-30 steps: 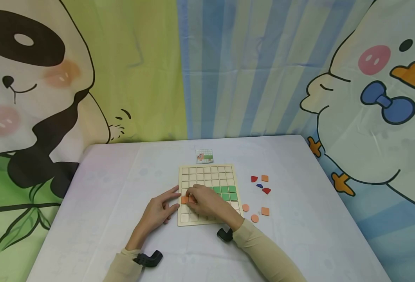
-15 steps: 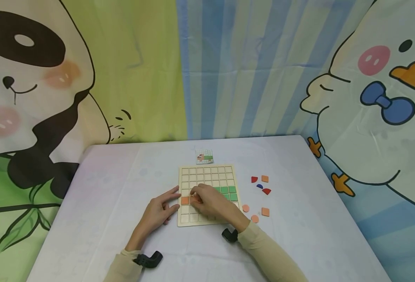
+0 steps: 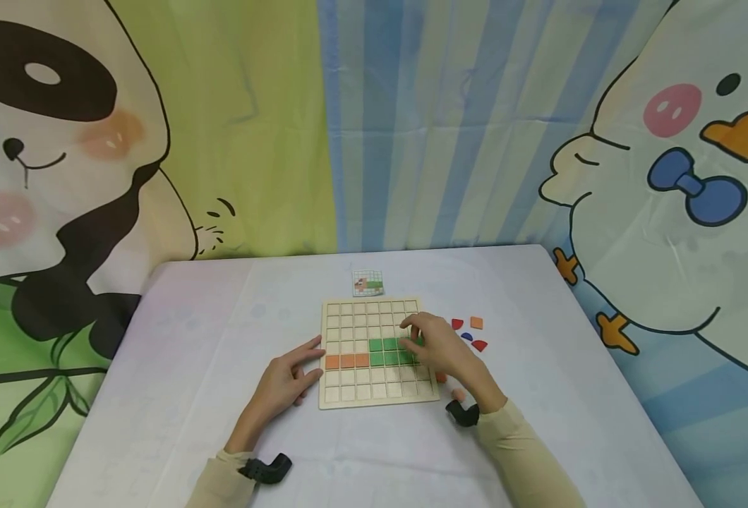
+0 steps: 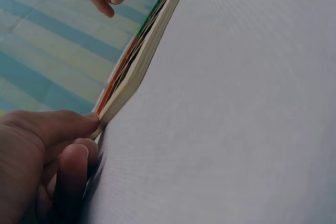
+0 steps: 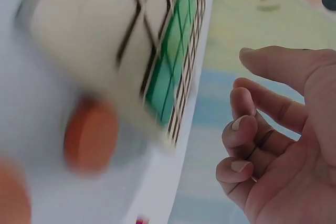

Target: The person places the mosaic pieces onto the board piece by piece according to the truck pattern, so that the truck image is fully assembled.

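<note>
A pale wooden grid board (image 3: pixel 377 404) lies flat on the table. Three orange square tiles (image 3: pixel 346 360) fill cells at its left, and a block of green square tiles (image 3: pixel 384 351) continues to the right. My left hand (image 3: pixel 285 377) rests at the board's left edge, thumb and forefinger touching its side; in the left wrist view the thumb (image 4: pixel 79 124) presses against the rim. Above the right part of the green tiles hovers my right hand (image 3: pixel 440 346), its fingers loosely bent. Nothing shows between thumb and fingers in the right wrist view.
Right of the board lie red quarter-circle pieces (image 3: pixel 479 346), a blue half-circle (image 3: pixel 466 336), an orange square (image 3: pixel 477 322) and orange discs (image 5: pixel 92 137), partly hidden by my right arm. A small picture card (image 3: pixel 368 283) lies behind the board.
My right hand has left the orange tiles and moved right, over the green ones. Three orange tiles now show in the row it covered. The left hand stays put.
</note>
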Demonstrator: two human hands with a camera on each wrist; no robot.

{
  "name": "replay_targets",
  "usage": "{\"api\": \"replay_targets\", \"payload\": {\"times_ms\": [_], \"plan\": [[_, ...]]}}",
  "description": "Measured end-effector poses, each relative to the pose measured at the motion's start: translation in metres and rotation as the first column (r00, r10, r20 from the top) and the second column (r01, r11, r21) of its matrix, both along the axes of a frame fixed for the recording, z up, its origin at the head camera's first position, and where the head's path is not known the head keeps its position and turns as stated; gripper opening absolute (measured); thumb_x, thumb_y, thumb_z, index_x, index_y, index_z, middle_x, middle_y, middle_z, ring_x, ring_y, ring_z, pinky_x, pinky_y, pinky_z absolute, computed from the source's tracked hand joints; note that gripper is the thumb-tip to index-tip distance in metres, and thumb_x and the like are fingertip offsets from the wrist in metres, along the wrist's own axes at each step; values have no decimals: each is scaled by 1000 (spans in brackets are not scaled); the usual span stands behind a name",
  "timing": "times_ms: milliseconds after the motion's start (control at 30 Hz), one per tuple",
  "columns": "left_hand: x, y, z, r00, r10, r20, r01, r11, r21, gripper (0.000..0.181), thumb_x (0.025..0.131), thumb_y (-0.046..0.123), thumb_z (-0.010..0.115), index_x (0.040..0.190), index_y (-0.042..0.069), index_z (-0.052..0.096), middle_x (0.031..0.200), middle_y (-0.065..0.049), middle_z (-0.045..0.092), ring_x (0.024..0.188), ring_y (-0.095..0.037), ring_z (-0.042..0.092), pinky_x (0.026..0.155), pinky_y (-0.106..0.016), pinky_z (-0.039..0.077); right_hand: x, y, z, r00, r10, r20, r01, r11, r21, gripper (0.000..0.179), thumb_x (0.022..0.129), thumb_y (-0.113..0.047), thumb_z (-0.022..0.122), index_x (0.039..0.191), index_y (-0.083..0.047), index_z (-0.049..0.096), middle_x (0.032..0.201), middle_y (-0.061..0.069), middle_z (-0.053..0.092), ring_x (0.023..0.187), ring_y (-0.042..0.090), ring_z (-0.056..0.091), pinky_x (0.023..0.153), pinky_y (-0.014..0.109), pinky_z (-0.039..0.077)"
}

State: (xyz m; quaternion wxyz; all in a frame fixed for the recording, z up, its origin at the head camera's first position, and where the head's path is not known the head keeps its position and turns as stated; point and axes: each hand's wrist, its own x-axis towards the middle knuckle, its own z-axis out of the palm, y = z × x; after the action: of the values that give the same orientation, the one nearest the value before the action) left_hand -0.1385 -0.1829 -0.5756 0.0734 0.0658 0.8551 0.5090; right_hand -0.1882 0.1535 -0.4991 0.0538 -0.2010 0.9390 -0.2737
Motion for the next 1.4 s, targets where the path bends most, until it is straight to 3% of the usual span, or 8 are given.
{"api": "replay_targets", "payload": {"times_ms": [167, 367, 700, 1133, 1400], "plan": [[0, -1, 0, 1000, 7, 1, -7, 1000, 2, 43, 97, 15, 78, 140, 18, 70, 163, 10, 52, 43, -15, 54, 42, -30, 51, -9, 38, -1, 998, -52, -20, 51, 998, -28, 33, 99, -21, 76, 127, -4, 72, 89, 1, 64, 69, 12, 51, 60, 25, 45], [0, 0, 1, 1000, 7, 12, -7, 1000, 2, 43, 97, 16, 78, 140, 19, 70, 163, 10, 52, 43, -14, 54, 42, -30, 51, -17, 77, -9, 987, -155, -39, 155, 988, -10, 33, 98, -18, 77, 126, -2, 72, 87, 4, 65, 73, 15, 53, 64, 26, 46], [0, 1, 1, 1000, 6, 5, -6, 1000, 0, 43, 97, 16, 78, 139, 18, 71, 163, 10, 52, 43, -14, 54, 42, -29, 51, -27, 123, -23, 962, -275, 10, 274, 961, 31, 36, 99, -21, 76, 128, -1, 69, 96, 11, 70, 79, 20, 60, 64, 29, 49], [1, 1, 3, 1000, 13, 1, -13, 1000, -8, 43, 97, 16, 78, 139, 18, 71, 162, 11, 53, 43, -14, 53, 41, -30, 50, -32, 142, -35, 928, -358, 105, 352, 933, 70, 38, 97, -22, 78, 128, -3, 67, 97, 11, 66, 90, 25, 59, 73, 30, 53], [1, 1, 2, 1000, 8, -5, -8, 1000, -11, 43, 98, 17, 78, 140, 20, 71, 163, 13, 52, 43, -15, 54, 42, -30, 50, -32, 144, -36, 924, -361, 125, 354, 932, 75, 36, 97, -19, 76, 128, -3, 67, 97, 11, 65, 92, 26, 58, 76, 31, 53]]}}
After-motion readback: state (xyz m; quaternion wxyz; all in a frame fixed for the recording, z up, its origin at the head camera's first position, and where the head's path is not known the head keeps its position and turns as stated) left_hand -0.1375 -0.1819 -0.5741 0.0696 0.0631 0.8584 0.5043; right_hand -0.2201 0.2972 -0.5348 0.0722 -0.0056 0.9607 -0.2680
